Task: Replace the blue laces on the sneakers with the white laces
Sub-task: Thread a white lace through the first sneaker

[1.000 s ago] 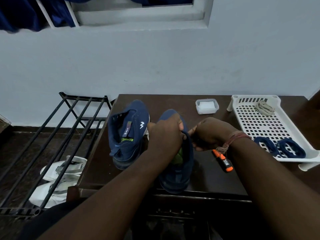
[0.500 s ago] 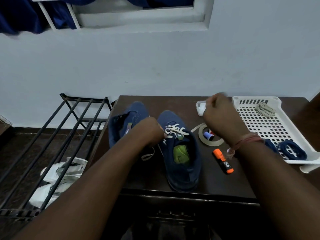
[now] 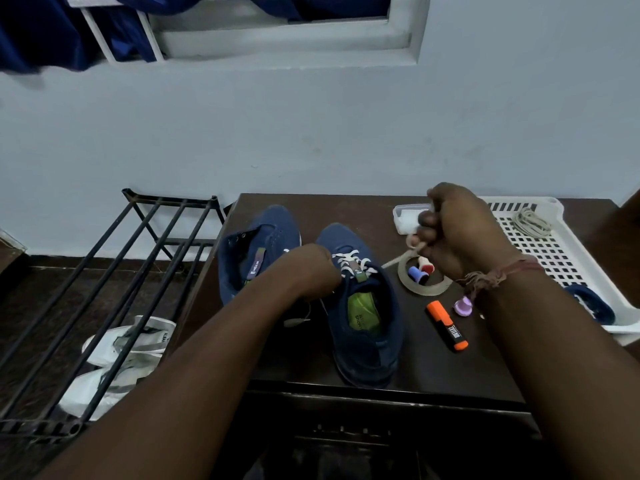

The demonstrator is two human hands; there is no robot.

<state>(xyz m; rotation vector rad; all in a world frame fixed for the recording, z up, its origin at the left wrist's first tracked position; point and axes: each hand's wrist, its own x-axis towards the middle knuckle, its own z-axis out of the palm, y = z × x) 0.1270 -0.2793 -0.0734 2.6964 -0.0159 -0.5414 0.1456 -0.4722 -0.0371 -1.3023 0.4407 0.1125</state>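
Note:
Two blue sneakers stand on the dark table (image 3: 433,372). The right sneaker (image 3: 363,317) has a white lace (image 3: 353,263) threaded through its front eyelets. The left sneaker (image 3: 256,251) shows empty eyelets. My right hand (image 3: 457,230) is raised over the table and grips one end of the white lace, pulled taut up and to the right. My left hand (image 3: 311,268) sits between the two shoes, curled on the lace's other end, which hangs loose below it. Coiled blue laces (image 3: 592,304) lie in the white tray (image 3: 568,268), with another coiled white lace (image 3: 531,221) at its back.
On the table right of the shoes lie a tape roll (image 3: 422,284) with small thread spools inside, an orange marker (image 3: 446,325), a purple spool (image 3: 464,306) and a small clear box (image 3: 405,220). A black metal rack (image 3: 114,282) stands left, with white shoes (image 3: 114,362) under it.
My hands came off the right sneaker and moved apart. The right hand rose up and right, drawing the white lace taut; the left hand shifted left with the other end.

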